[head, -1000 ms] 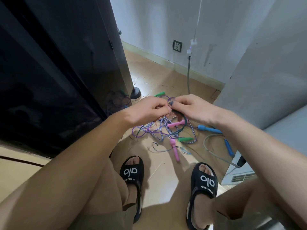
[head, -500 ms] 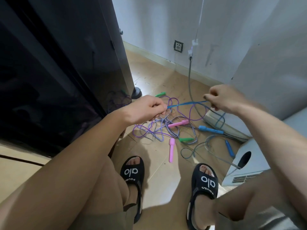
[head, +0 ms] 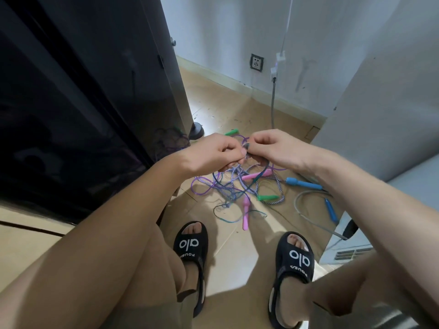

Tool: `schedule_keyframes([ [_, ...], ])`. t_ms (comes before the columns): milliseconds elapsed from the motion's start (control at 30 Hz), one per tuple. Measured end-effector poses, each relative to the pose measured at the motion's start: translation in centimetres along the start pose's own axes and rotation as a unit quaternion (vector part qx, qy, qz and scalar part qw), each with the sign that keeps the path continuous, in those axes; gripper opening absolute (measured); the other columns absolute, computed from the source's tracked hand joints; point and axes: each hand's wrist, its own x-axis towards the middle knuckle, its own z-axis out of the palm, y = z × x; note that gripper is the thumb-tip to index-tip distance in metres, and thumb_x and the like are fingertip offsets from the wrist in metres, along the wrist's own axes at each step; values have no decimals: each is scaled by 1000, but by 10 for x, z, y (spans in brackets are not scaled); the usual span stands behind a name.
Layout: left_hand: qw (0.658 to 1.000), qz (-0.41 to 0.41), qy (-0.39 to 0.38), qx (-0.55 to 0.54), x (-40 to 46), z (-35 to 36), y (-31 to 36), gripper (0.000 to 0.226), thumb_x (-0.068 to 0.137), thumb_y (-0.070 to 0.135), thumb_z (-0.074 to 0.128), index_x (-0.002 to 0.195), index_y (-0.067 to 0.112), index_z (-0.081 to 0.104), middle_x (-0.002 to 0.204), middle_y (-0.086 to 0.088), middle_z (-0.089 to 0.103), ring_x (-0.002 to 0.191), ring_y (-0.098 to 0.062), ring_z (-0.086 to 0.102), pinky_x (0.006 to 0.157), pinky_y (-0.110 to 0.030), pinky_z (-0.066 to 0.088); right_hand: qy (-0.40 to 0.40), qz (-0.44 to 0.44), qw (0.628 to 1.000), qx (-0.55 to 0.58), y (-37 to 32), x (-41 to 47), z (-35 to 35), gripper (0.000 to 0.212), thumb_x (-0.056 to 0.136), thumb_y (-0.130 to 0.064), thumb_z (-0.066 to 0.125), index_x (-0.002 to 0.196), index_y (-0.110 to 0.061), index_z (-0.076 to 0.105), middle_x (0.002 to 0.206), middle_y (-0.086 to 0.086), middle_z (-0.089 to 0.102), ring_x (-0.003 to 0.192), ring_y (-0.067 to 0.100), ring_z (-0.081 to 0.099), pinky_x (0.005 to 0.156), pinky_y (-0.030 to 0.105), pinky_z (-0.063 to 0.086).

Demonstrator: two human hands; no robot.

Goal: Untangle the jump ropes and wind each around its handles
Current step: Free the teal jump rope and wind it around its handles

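A tangle of jump ropes lies on the floor ahead of my feet: purple, striped white-and-blue, and thin blue cords. Around it lie pink handles, green handles and blue handles. My left hand and my right hand meet just above the tangle. Both pinch rope strands between thumb and fingers at the same spot, where a knot of blue and purple cord shows between them.
A tall black cabinet stands at the left. A white appliance fills the right side. A grey hose curves along the floor beside it. A wall socket is at the back. My sandalled feet stand close to the ropes.
My right hand, which had pulled a blue strand out to the right, has come back to my left hand over the tangle. The blue cord now lies slack on the floor.
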Motion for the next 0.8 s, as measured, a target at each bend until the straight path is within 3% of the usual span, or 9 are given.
schedule_keyframes([
  [67, 1000, -1, -4, 4, 0, 0, 0, 32, 102, 24, 55, 71, 20, 61, 59, 9, 52, 57, -10, 46, 61, -24, 41, -1, 2, 999, -45, -3, -2, -3, 36, 99, -22, 56, 65, -17, 48, 60, -3, 46, 55, 9, 38, 50, 20, 33],
  [167, 1000, 0, -8, 3, 2, 1, 2, 28, 102, 22, 54, 76, 17, 63, 59, 10, 53, 58, -9, 48, 62, -20, 43, 23, -1, 992, -121, -5, -2, -11, 35, 99, -25, 55, 65, -15, 51, 65, 1, 57, 53, 6, 49, 55, 19, 39],
  [233, 1000, -1, -12, 28, 2, 1, 1, 28, 103, 25, 53, 79, 15, 65, 58, 12, 55, 58, -9, 48, 63, -22, 43, 53, 0, 983, -175, 1, 1, -21, 35, 99, -27, 54, 67, -13, 51, 66, 4, 60, 57, 12, 52, 61, 28, 41],
  [367, 1000, -18, -6, 25, 0, -7, -7, 30, 102, 22, 53, 78, 6, 63, 60, 6, 52, 60, -12, 45, 64, -29, 42, 162, 97, 923, -336, 33, 3, -62, 33, 101, -31, 51, 72, -14, 48, 80, 12, 58, 77, 29, 52, 64, 35, 33],
  [467, 1000, -16, 8, -11, -2, -10, -8, 29, 101, 20, 53, 76, 9, 63, 62, 2, 51, 60, -12, 46, 61, -24, 44, 198, 197, 871, -405, 53, -3, -81, 22, 100, -28, 46, 98, -13, 61, 113, 19, 66, 101, 37, 61, 82, 40, 48],
  [533, 1000, -9, 10, -16, -2, -8, -5, 28, 101, 20, 54, 80, 3, 63, 63, 2, 52, 60, -13, 46, 62, -25, 45, 158, 158, 908, -354, 46, 1, -65, 30, 101, -32, 42, 118, -19, 64, 129, 11, 64, 118, 34, 58, 99, 46, 47],
  [600, 1000, -7, 10, -20, -1, -6, 0, 27, 102, 19, 53, 82, 5, 65, 61, 5, 52, 59, -11, 47, 61, -22, 44, 94, 71, 970, -213, 26, 5, -34, 35, 102, -38, 43, 113, -16, 67, 120, 9, 69, 113, 28, 62, 104, 47, 45],
  [700, 999, -3, 7, -34, 0, -2, 4, 26, 103, 15, 52, 83, 6, 65, 55, 12, 51, 54, -7, 46, 57, -18, 41, 18, 24, 999, -16, -1, 4, 2, 36, 99, -34, 50, 80, -7, 65, 80, 10, 69, 79, 18, 56, 81, 40, 45],
  [800, 999, -10, 3, -45, -2, -2, 3, 26, 102, 15, 53, 81, 8, 65, 58, 8, 51, 56, -8, 45, 58, -20, 42, 17, -4, 1000, -2, -6, 0, 0, 31, 97, -22, 58, 66, -15, 57, 65, 4, 58, 65, 16, 52, 69, 34, 40],
])
